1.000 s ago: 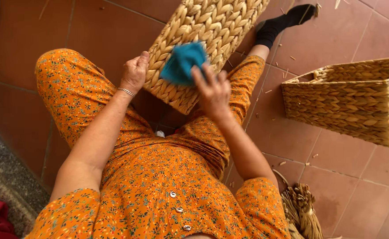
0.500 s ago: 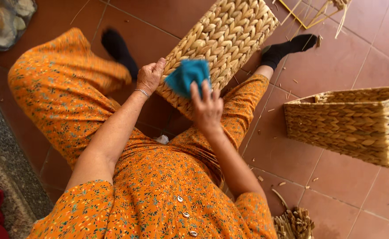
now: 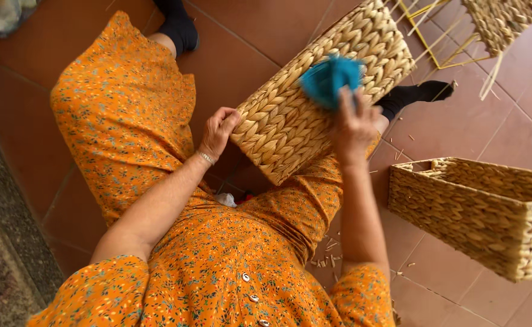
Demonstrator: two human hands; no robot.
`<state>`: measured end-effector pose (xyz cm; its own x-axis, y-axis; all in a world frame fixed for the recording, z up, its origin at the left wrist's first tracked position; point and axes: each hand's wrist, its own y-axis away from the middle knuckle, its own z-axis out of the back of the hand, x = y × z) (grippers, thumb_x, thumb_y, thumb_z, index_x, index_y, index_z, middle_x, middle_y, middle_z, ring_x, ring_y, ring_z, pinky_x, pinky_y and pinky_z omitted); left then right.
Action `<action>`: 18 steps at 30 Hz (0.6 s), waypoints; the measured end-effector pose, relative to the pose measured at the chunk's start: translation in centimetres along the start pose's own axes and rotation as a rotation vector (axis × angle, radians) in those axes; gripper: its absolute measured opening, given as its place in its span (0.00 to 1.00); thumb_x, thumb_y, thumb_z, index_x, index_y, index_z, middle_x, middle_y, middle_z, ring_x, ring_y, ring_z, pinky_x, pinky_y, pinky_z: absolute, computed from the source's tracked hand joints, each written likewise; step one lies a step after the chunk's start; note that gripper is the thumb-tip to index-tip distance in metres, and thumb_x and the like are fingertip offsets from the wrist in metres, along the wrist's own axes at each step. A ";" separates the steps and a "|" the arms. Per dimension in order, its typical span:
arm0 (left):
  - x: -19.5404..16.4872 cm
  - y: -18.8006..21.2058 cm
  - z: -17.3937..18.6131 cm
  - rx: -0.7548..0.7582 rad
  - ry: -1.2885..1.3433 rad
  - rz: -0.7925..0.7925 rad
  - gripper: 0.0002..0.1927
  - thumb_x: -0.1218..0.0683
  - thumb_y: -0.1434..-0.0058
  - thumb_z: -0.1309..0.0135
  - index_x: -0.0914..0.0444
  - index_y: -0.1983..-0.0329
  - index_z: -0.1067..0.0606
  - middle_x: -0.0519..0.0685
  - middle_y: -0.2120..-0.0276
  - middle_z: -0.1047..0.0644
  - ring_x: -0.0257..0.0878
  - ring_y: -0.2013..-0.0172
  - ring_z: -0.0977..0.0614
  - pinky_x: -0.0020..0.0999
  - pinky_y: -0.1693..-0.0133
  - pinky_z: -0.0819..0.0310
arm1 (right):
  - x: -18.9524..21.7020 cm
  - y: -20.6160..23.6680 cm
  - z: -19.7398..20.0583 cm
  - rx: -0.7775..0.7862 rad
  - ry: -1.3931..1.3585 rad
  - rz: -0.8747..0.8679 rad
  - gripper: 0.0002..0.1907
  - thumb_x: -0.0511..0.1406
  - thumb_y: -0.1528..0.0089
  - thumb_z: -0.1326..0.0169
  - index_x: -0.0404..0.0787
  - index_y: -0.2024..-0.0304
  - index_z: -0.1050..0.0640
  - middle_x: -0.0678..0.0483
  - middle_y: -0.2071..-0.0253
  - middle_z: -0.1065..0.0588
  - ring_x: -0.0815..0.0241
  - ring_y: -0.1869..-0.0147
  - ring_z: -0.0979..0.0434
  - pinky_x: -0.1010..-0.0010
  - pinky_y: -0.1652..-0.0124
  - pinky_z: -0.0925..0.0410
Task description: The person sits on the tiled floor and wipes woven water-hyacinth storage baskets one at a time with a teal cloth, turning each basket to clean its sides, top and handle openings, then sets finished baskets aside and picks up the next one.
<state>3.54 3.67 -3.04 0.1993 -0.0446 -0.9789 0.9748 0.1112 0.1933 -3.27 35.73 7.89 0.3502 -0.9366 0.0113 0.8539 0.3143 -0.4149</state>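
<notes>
Woven basket: a flat-sided basket of pale plaited fibre, tipped on edge across your lap, its broad side turned up to you so the weave lies in easy reach.
Left hand: clamped on the basket's near corner, fingers curled over the edge, thumb behind; it seems to brace the basket against pressure from the other side.
Right hand: closed around a blue brush-like tuft, held just beyond your fingertips and pressed onto the weave; blurred, so its exact kind is unclear.
Lap: an orange flowered dress, legs spread on the terracotta tile floor, propping the basket.
Beside your right elbow: a second woven basket, upright, apart.
</notes>
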 end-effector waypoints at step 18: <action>5.2 -8.0 5.8 -0.141 0.829 0.386 0.45 0.29 0.32 0.66 0.69 0.30 0.35 0.57 0.37 0.28 0.49 0.39 0.23 0.46 0.35 0.26 | -15.3 4.7 -11.3 -0.446 -1.605 -1.217 0.26 0.32 0.30 0.46 0.34 0.31 0.35 0.42 0.41 0.24 0.46 0.42 0.21 0.55 0.43 0.24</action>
<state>-2.60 -3.24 -9.28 0.3191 0.7396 -0.5926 0.8239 0.0926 0.5591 -8.96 49.82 -4.54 -0.0378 0.4282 0.9029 0.8132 -0.5119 0.2768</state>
